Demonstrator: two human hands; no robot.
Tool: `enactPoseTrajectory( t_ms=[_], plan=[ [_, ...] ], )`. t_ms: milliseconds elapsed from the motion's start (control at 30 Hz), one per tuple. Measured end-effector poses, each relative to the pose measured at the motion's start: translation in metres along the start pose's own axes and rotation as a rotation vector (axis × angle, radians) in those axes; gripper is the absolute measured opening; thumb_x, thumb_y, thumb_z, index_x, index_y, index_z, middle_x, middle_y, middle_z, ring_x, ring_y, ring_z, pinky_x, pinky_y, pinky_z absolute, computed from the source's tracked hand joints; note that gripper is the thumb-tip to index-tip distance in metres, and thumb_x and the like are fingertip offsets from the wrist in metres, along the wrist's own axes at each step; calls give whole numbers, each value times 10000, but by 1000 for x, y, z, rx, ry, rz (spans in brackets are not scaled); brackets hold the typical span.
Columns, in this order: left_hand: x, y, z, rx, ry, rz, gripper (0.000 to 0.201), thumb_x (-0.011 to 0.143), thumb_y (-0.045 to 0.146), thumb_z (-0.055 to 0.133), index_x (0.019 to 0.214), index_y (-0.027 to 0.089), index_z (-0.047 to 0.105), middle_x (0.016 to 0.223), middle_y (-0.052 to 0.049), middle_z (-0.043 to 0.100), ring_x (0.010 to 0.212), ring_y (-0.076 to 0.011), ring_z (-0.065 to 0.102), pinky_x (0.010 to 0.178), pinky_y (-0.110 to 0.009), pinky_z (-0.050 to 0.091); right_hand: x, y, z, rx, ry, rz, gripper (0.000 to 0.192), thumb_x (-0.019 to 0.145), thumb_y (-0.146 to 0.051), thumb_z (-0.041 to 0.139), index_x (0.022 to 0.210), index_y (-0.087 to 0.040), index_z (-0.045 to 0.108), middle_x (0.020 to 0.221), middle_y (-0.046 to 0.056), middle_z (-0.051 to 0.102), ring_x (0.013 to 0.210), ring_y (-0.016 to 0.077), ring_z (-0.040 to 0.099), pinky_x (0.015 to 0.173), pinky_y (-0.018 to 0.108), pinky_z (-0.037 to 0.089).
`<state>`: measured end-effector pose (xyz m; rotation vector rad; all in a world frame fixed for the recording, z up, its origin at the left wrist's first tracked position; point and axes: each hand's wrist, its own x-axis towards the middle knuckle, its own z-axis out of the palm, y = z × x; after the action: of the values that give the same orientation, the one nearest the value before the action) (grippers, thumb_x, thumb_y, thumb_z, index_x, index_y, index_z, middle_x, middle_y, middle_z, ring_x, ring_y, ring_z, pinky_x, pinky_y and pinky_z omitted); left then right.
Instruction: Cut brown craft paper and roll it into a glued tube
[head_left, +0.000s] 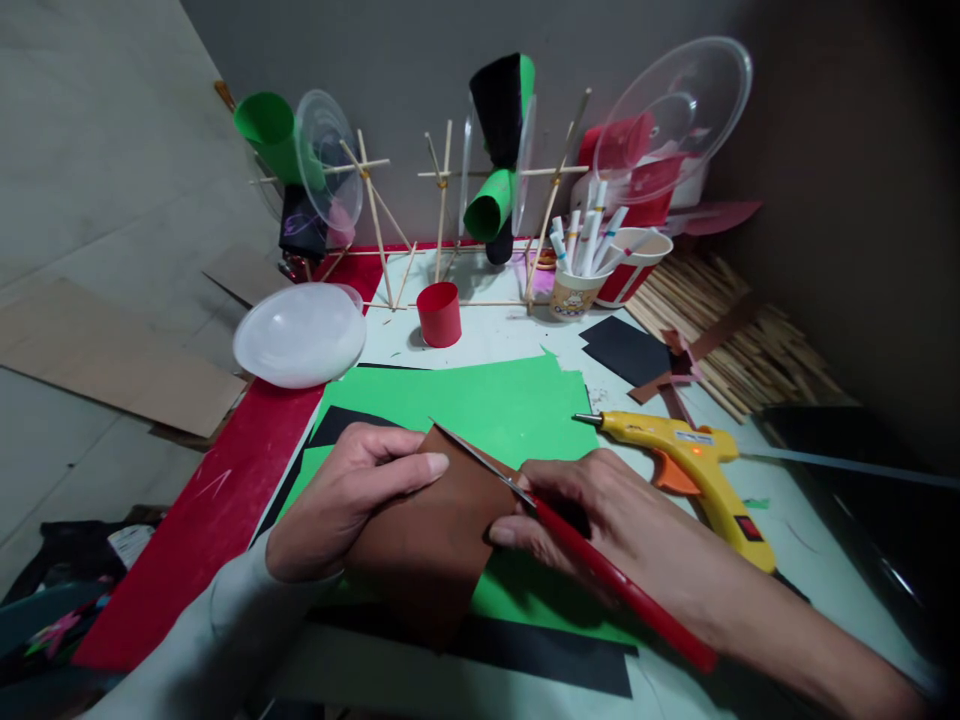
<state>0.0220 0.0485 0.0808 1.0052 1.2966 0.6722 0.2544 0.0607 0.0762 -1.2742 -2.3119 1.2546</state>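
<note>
- Nearest the camera, a pale sleeve [225, 630] leads up to the left hand [345, 495], which lies on a brown sheet [427, 530], thumb stretched along the sheet's upper edge and fingers pressed against its near side, gripping it.
- Right hand [592, 515] is clenched round a red-handled blade [600, 570]; the red handle runs back under the palm toward the wrist, and the thin metal tip reaches forward over the brown sheet's top corner.
- Brown sheet sits between both hands, touching each, and lies over a green sheet [495, 400].
- Green sheet spreads beyond the fingertips of both hands, with black paper [555, 660] showing under its near edge, below the right wrist.
- Just outside the right hand lies a yellow glue gun [697, 465] on its side, nozzle pointing toward the green sheet.
- Well beyond the left hand, a red cup [439, 313] stands upright on the bench [495, 335], and a white bowl [300, 335] sits upturned farther to the left.
- Far beyond the right hand, a paper cup of markers [574, 285] stands near a stick frame [442, 200] carrying green and black paper rolls.
</note>
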Motion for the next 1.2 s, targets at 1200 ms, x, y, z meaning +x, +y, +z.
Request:
enactPoseTrajectory(
  t_ms=[1200],
  plan=[
    [12,10,-23,-457,383,415,445,601,263,901,1000,188,718,874,-8,786,763,-185,729,589,-215,587,51,43,9,-782,473,-107,357,907,-1,386,1197,-79,581,1145,205,607,988,289,505,898,430,475]
  ],
)
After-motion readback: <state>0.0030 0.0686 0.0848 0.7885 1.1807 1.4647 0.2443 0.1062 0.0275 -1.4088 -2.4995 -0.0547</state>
